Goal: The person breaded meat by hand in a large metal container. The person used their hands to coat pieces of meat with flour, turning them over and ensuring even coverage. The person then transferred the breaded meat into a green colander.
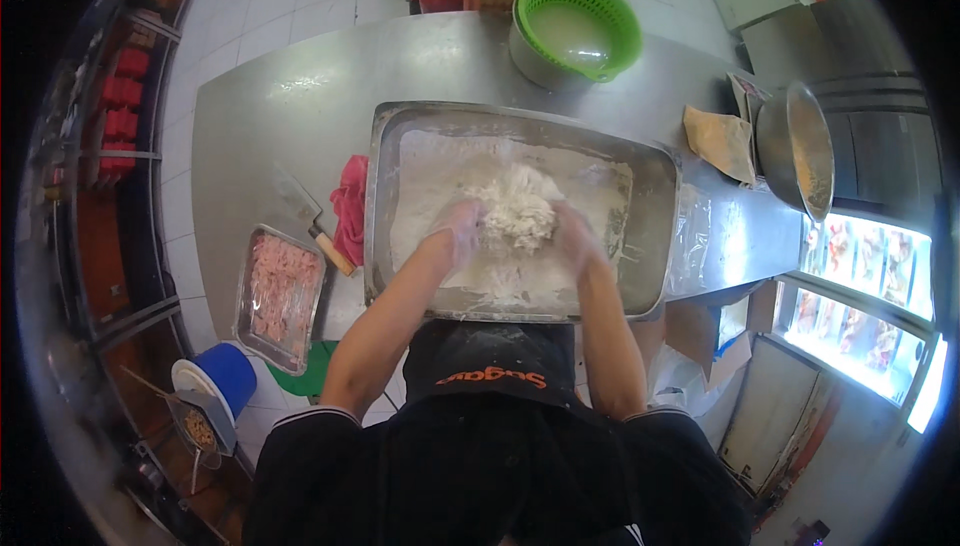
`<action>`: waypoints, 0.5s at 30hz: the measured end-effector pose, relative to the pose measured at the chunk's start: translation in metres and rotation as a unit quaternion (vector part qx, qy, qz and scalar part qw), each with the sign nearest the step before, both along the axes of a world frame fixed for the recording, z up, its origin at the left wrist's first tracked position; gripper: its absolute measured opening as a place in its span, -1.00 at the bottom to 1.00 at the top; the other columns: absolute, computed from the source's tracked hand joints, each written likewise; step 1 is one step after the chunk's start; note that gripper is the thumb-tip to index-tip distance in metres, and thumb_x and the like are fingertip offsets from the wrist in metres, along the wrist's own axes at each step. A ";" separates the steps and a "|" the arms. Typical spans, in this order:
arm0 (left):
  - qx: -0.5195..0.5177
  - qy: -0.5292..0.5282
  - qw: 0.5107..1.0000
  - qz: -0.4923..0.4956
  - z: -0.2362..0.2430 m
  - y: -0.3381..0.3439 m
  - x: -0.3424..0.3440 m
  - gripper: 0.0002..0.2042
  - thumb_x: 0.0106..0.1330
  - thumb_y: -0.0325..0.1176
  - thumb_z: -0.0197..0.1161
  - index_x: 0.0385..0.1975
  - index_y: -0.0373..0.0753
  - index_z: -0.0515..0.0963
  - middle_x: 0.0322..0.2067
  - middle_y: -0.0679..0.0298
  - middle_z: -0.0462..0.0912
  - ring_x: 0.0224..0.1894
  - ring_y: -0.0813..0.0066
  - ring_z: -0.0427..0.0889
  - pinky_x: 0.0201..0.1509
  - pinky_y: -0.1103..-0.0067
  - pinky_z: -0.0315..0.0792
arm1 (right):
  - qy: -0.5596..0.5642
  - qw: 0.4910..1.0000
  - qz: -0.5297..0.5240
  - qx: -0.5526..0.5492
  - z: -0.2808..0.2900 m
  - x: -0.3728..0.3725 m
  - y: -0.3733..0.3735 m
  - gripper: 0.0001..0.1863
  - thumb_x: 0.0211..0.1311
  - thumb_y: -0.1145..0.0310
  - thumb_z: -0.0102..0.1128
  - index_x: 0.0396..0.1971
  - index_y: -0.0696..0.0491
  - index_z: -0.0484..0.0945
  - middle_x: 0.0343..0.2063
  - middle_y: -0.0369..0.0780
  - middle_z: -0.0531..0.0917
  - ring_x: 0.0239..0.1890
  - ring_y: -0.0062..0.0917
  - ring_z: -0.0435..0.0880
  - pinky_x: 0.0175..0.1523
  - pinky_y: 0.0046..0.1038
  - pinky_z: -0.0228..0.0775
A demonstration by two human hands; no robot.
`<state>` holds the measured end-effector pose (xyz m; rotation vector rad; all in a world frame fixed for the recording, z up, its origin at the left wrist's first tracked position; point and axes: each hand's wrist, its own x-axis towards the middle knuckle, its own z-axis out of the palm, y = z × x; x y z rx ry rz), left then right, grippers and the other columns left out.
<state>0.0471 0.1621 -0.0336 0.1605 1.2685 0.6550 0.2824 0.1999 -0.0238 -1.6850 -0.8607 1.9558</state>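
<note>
In a large steel pan point(657, 236) with white flour lies a heaped mass of flour-coated pieces point(520, 211). My left hand point(460, 231), in what looks like a thin clear glove, is at the left side of the heap. My right hand point(575, 236), similarly covered and blurred, is at its right side. Both hands touch or nearly touch the pieces; their fingers are too smeared to show whether they grip. Left of the pan lie a pink cloth point(349, 206), a cleaver point(320, 228) with a wooden handle, and a small tray of pale pink meat point(280, 286) under clear wrap.
The steel table point(270, 116) also holds a green colander point(620, 21) in a pot, a stained cloth point(715, 136) and a steel bowl point(795, 151). Around it are shelves point(125, 86), a blue bucket point(225, 376), cardboard boxes point(700, 336) and a lit display case point(855, 306).
</note>
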 end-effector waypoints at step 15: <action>0.057 0.134 0.986 -0.082 0.040 0.023 0.025 -0.36 0.52 0.08 0.10 0.41 -0.28 0.41 0.40 0.04 0.46 0.38 0.15 0.48 0.42 0.28 0.35 | -0.002 1.000 0.028 -0.005 0.014 -0.056 -0.002 -0.37 0.46 0.01 0.19 0.31 0.19 0.55 0.26 -0.09 0.62 0.33 -0.31 0.53 0.42 -0.33 0.31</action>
